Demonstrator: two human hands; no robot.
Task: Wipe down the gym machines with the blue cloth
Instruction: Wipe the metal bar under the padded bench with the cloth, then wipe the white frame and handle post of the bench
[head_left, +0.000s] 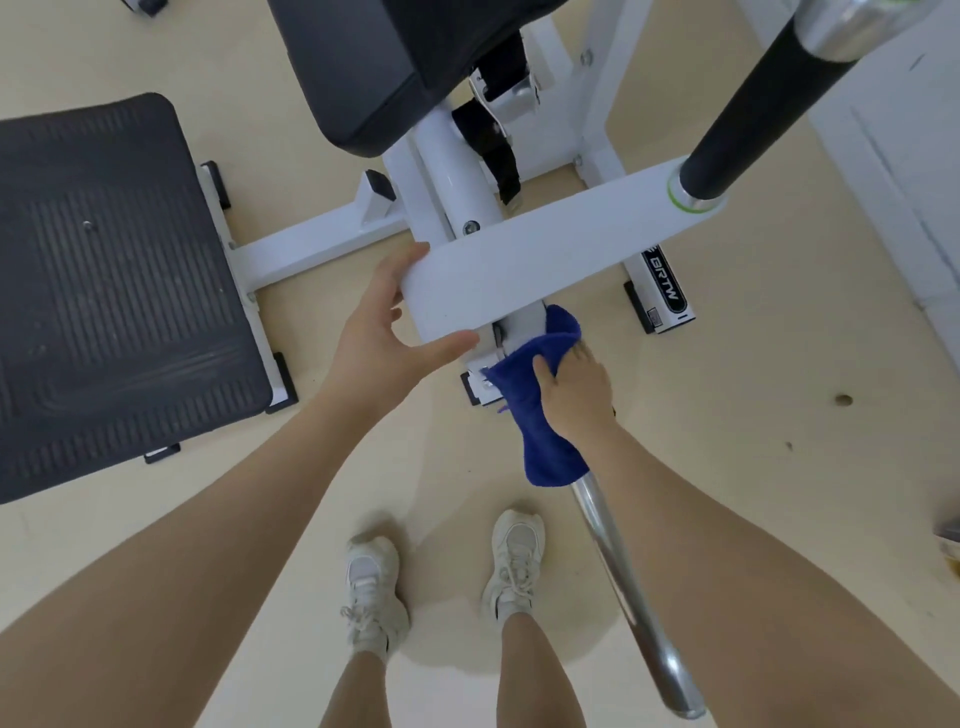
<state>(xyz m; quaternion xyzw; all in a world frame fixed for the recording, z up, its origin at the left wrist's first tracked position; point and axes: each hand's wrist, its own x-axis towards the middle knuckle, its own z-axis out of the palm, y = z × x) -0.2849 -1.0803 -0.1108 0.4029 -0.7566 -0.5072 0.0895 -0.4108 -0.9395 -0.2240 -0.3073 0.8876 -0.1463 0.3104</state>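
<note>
Right grip: your right hand (576, 395) clamps the blue cloth (537, 400), fingers curled over it and wrapping it round the top of the chrome bar (628, 587).
Left grip: your left hand (382, 322) lies spread, thumb under and fingers along the near end of the white arm (545, 265), steadying it and clasping nothing.
Cloth, location: bunched under your right palm, one fold rising just beyond the fingertips against the white post, one tail hanging back toward your wrist.
Step in hand: judged to be the wipe of the chrome bar where it meets the white frame.
Method: keep the cloth wrapped right round the bar, draw it back toward yourself in one long stroke, then turn the wrist so the underside is covered as well.
Method, support: keep the left palm pressing on the white arm so that the lever does not swing under the rubbing.
Caution: the hanging tail may slip loose; gather it into your palm before the stroke.
Count, cloths: one.
Count, hands: two.
Count, chrome bars near the right grip: one.
Count, black-sleeved handles: one (763, 104), well beyond the right grip.
Count, black seat pads: one (363, 67), beyond the left grip.
Count, ribbed footplates: one (114, 291), left of the left grip.
Count, shoes: two, on the floor (753, 395).
</note>
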